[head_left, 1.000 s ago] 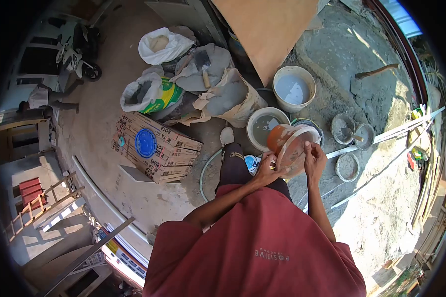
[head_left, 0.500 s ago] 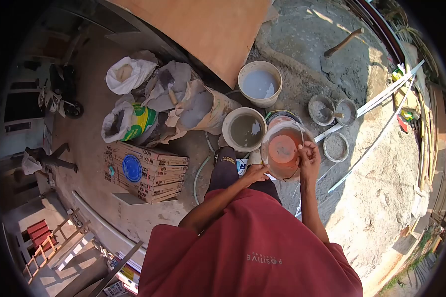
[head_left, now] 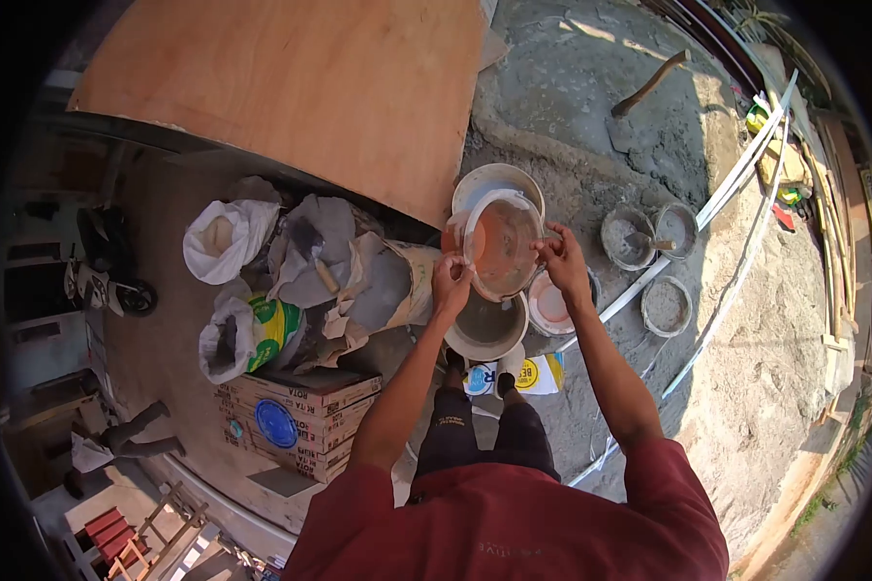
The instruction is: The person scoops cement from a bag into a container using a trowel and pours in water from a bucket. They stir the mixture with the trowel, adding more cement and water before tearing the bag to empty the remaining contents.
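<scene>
A translucent bucket with a reddish-orange base (head_left: 507, 250) is held up between both my hands, tilted over other buckets. My left hand (head_left: 451, 284) is closed on its left rim, and my right hand (head_left: 564, 261) grips the opposite side near the handle. Partly behind it is a white bucket (head_left: 536, 184) of pale water. Below it stands a bucket of murky water (head_left: 489, 351), close to my feet. To the right sits another bucket with a pinkish inside (head_left: 550, 302), partly covered by my right forearm. A white, blue and yellow bag (head_left: 549, 373) lies by my shoes.
Open cement sacks (head_left: 412, 281) and white sacks (head_left: 231, 237) stand left, above stacked ROTA boxes (head_left: 305, 412). A plywood sheet (head_left: 300, 97) juts in above. Right are several small mortar buckets (head_left: 667, 307), long white pipes (head_left: 731, 189) and a hoe (head_left: 649, 85) on wet mortar.
Both hands have carried the bucket forward and left, from beside the murky-water bucket to over the water buckets. My left hand has shifted up its side. The pinkish bucket is more exposed.
</scene>
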{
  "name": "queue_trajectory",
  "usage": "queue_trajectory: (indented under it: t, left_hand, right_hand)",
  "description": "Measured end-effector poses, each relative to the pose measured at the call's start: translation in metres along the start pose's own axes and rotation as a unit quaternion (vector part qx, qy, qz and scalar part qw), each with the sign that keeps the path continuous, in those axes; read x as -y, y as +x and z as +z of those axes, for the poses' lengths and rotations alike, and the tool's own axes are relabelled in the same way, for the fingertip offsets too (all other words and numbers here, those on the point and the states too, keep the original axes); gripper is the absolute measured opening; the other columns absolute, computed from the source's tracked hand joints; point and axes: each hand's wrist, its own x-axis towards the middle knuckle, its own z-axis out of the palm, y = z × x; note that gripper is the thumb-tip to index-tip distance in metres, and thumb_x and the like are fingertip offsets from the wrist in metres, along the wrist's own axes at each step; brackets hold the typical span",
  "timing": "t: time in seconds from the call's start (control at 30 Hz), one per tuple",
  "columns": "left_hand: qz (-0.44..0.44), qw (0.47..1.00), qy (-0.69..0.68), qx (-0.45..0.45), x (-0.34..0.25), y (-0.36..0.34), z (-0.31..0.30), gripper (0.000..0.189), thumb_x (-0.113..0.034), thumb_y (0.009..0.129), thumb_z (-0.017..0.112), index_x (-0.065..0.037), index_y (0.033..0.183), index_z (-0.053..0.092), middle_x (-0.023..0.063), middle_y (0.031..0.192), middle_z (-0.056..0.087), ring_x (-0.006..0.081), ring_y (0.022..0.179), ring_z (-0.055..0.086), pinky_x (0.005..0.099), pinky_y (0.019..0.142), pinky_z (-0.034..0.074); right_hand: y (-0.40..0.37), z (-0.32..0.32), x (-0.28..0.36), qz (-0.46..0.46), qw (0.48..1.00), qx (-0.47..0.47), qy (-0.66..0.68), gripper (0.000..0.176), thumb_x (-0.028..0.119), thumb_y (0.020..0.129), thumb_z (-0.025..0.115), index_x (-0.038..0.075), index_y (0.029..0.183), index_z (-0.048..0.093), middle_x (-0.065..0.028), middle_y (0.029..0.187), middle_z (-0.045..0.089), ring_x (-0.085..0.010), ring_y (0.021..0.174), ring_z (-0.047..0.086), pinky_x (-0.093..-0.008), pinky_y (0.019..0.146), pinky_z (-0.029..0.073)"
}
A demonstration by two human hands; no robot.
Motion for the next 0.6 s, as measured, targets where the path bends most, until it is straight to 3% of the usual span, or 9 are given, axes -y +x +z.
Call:
queue_trajectory:
  t: [0.03, 0.07, 0.13, 0.17, 0.3, 0.37, 0.53, 0.6]
  left_hand:
    - [0.126, 0.984, 0.116, -0.038, 0.005, 0.025, 0.003, 0.023, -0.015, 0.080, 0.067, 0.001, 0.091, 0.054, 0.0149, 0.099, 0.058, 0.0249, 0.086, 0.059, 0.0355, 0.080, 0.047]
    - [0.128, 0.985, 0.114, -0.030, 0.010, 0.053, 0.007, 0.023, -0.015, 0.080, 0.067, 0.001, 0.091, 0.054, 0.0149, 0.099, 0.058, 0.0249, 0.086, 0.059, 0.0355, 0.080, 0.047]
    - [0.127, 0.977, 0.170, 0.011, 0.027, 0.095, 0.018, 0.022, -0.012, 0.075, 0.067, 0.002, 0.087, 0.055, 0.0235, 0.119, 0.050, 0.0340, 0.107, 0.054, 0.0395, 0.090, 0.044]
    - [0.130, 0.981, 0.144, 0.010, 0.037, 0.112, 0.026, 0.022, -0.008, 0.073, 0.067, 0.002, 0.088, 0.055, 0.0248, 0.121, 0.049, 0.0380, 0.112, 0.050, 0.0415, 0.093, 0.041]
    - [0.178, 0.976, 0.118, 0.031, 0.081, 0.165, 0.059, 0.021, -0.005, 0.073, 0.067, 0.002, 0.088, 0.054, 0.0249, 0.120, 0.049, 0.0392, 0.113, 0.048, 0.0421, 0.095, 0.039]
    - [0.245, 0.948, 0.202, 0.033, 0.108, 0.182, 0.075, 0.019, -0.004, 0.074, 0.067, 0.003, 0.086, 0.054, 0.0229, 0.121, 0.049, 0.0341, 0.102, 0.055, 0.0368, 0.088, 0.044]
    - [0.179, 0.960, 0.201, 0.081, 0.150, 0.199, 0.099, 0.019, -0.003, 0.073, 0.067, 0.004, 0.086, 0.054, 0.0247, 0.120, 0.049, 0.0392, 0.105, 0.052, 0.0407, 0.090, 0.042]
    - [0.163, 0.963, 0.198, 0.087, 0.169, 0.201, 0.105, 0.019, -0.001, 0.072, 0.066, 0.004, 0.087, 0.054, 0.0263, 0.119, 0.050, 0.0428, 0.108, 0.050, 0.0440, 0.091, 0.041]
  right_hand:
    - [0.018, 0.002, -0.013, 0.040, 0.999, -0.026, -0.002, 0.038, 0.002, 0.086, 0.054, -0.004, 0.122, 0.042, -0.0083, 0.081, 0.064, -0.0116, 0.057, 0.057, -0.0241, 0.050, 0.046]
    - [0.036, 0.003, -0.027, 0.080, 0.995, -0.052, -0.003, 0.038, 0.001, 0.086, 0.054, -0.004, 0.123, 0.043, -0.0088, 0.080, 0.064, -0.0119, 0.057, 0.057, -0.0247, 0.050, 0.047]
    - [0.069, 0.005, -0.072, 0.088, 0.993, -0.072, 0.014, 0.038, 0.002, 0.087, 0.054, -0.006, 0.122, 0.044, -0.0090, 0.082, 0.064, -0.0116, 0.059, 0.057, -0.0248, 0.052, 0.049]
    - [0.085, 0.004, -0.094, 0.091, 0.992, -0.085, 0.034, 0.037, 0.002, 0.087, 0.053, -0.007, 0.122, 0.045, -0.0093, 0.083, 0.064, -0.0113, 0.061, 0.058, -0.0250, 0.054, 0.051]
    - [0.120, 0.009, -0.143, 0.101, 0.980, -0.165, 0.036, 0.035, -0.001, 0.086, 0.052, -0.009, 0.120, 0.048, -0.0097, 0.080, 0.063, -0.0117, 0.058, 0.058, -0.0250, 0.051, 0.051]
    - [0.130, 0.004, -0.169, 0.106, 0.978, -0.176, 0.032, 0.034, 0.000, 0.087, 0.052, -0.009, 0.119, 0.047, -0.0097, 0.080, 0.063, -0.0121, 0.058, 0.059, -0.0252, 0.052, 0.052]
    - [0.149, -0.005, -0.233, 0.120, 0.974, -0.190, 0.036, 0.033, 0.001, 0.088, 0.053, -0.010, 0.118, 0.048, -0.0089, 0.079, 0.063, -0.0121, 0.058, 0.059, -0.0252, 0.052, 0.053]
    - [0.150, -0.004, -0.251, 0.140, 0.969, -0.199, -0.039, 0.032, -0.001, 0.086, 0.052, -0.008, 0.117, 0.050, -0.0078, 0.077, 0.062, -0.0115, 0.057, 0.059, -0.0252, 0.052, 0.052]
